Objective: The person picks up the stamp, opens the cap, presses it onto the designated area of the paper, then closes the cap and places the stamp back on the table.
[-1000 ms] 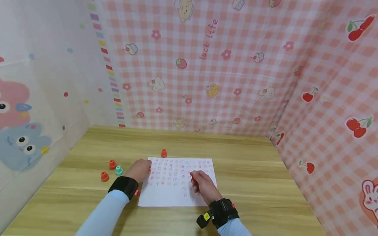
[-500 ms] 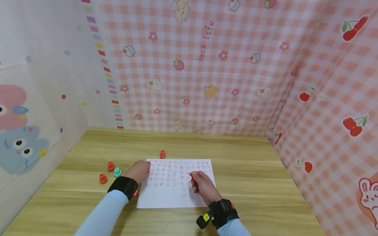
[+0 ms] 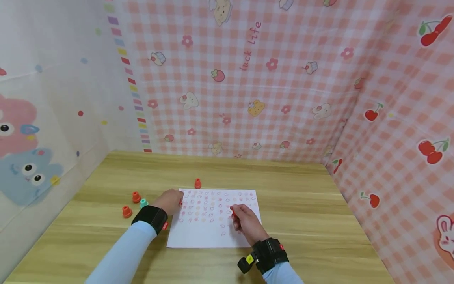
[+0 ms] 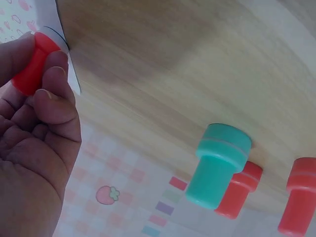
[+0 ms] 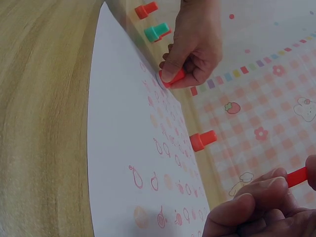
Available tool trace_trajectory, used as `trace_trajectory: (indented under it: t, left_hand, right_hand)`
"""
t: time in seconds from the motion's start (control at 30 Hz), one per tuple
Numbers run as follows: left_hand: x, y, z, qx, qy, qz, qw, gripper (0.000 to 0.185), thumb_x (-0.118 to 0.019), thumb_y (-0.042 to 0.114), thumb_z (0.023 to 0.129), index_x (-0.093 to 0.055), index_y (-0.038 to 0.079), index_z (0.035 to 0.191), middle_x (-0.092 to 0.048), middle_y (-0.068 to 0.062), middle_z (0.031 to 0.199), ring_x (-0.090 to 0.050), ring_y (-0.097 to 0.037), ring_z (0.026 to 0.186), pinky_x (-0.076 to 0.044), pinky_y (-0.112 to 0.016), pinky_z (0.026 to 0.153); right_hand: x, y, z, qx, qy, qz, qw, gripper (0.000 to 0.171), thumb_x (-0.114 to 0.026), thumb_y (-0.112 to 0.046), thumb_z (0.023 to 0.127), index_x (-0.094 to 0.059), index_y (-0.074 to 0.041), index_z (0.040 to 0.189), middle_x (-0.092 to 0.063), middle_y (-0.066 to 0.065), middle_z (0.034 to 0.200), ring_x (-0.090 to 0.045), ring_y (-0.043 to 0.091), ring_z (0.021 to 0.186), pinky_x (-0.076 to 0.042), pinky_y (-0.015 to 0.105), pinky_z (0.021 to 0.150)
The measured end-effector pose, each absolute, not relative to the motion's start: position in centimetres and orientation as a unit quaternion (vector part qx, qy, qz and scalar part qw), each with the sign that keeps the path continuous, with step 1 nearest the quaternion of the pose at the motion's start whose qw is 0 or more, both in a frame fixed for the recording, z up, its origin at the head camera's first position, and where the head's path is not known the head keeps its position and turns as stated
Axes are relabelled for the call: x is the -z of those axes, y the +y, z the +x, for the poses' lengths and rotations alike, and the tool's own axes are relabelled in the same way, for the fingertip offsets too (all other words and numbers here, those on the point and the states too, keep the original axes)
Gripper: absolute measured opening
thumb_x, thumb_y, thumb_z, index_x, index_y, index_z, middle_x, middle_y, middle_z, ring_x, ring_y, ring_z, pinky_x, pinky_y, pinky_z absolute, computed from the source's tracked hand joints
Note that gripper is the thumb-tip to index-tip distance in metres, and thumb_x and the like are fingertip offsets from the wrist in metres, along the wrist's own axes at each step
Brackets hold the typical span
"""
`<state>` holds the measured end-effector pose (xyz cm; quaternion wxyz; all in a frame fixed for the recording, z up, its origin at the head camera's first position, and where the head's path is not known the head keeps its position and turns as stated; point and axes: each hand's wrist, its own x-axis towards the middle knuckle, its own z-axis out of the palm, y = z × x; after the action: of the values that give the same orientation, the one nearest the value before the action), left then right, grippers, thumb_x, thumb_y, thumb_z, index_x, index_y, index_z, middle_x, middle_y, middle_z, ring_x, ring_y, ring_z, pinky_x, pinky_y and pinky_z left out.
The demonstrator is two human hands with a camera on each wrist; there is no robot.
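Note:
My left hand (image 3: 170,201) pinches a red stamp (image 4: 32,69) between thumb and fingers, its pale base at the left edge of the white paper (image 3: 195,236). Rows of small printed fruit-like marks, mostly red and pink with some orange, cover the paper's upper part. Over the right half of the sheet, my right hand (image 3: 248,225) holds another red stamp (image 5: 297,177) between thumb and fingers. The lower end of that stamp is hidden by the fingers, so I cannot tell whether it touches the paper.
A teal stamp (image 4: 219,165) and two red stamps (image 3: 136,197) stand left of my left hand. Behind the paper stands one more red stamp (image 3: 198,183). Pink checked cloth (image 3: 227,90) hangs at the back of the wooden table (image 3: 301,189) and along its right side.
The head view sways slightly. Both hands stay in nearly the same places on the paper, each still gripping its red stamp.

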<state>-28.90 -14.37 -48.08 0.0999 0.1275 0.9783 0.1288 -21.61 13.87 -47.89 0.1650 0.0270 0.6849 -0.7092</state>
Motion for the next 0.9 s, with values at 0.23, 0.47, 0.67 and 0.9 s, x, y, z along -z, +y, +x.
trace_trajectory:
  t: [0.23,0.47,0.67,0.9]
  left_hand:
    - [46.9,-14.8,-28.9,-0.137,0.980,0.134,0.059,0.010,-0.069,0.003,0.090,-0.066,0.001,0.100,-0.061,-0.006,0.081,-0.053,-0.023,0.073,-0.048,-0.036,0.070]
    - [44.6,-14.7,-28.0,-0.207,0.969,0.129,0.025,0.010,-0.069,0.010,0.093,-0.064,0.004,0.099,-0.059,-0.005,0.080,-0.053,-0.022,0.071,-0.047,-0.033,0.066]
    - [43.9,-13.3,-27.1,-0.263,0.957,0.122,0.001,0.018,-0.071,0.013,0.093,-0.065,0.004,0.107,-0.062,-0.006,0.087,-0.055,-0.022,0.077,-0.049,-0.033,0.071]
    - [43.3,-11.1,-25.8,-0.334,0.932,0.142,-0.016,0.015,-0.070,0.014,0.093,-0.065,0.008,0.106,-0.059,-0.003,0.084,-0.052,-0.019,0.074,-0.046,-0.030,0.066]
  right_hand:
    - [48.2,13.9,-21.7,0.721,0.677,0.013,0.149,0.040,-0.046,-0.030,0.106,-0.049,0.005,0.125,-0.046,0.002,0.084,-0.044,0.014,0.068,-0.035,0.026,0.060]
    - [48.0,14.0,-21.5,0.717,0.680,0.019,0.150,0.041,-0.046,-0.032,0.106,-0.048,0.003,0.127,-0.046,0.003,0.087,-0.044,0.016,0.070,-0.036,0.027,0.061]
    - [47.8,13.9,-21.4,0.718,0.679,0.021,0.150,0.040,-0.045,-0.033,0.106,-0.049,0.001,0.126,-0.046,0.003,0.086,-0.044,0.016,0.069,-0.035,0.027,0.060]
    - [47.8,14.0,-21.4,0.718,0.680,0.023,0.149,0.041,-0.046,-0.036,0.106,-0.051,-0.001,0.124,-0.044,0.002,0.084,-0.042,0.016,0.068,-0.035,0.028,0.061]
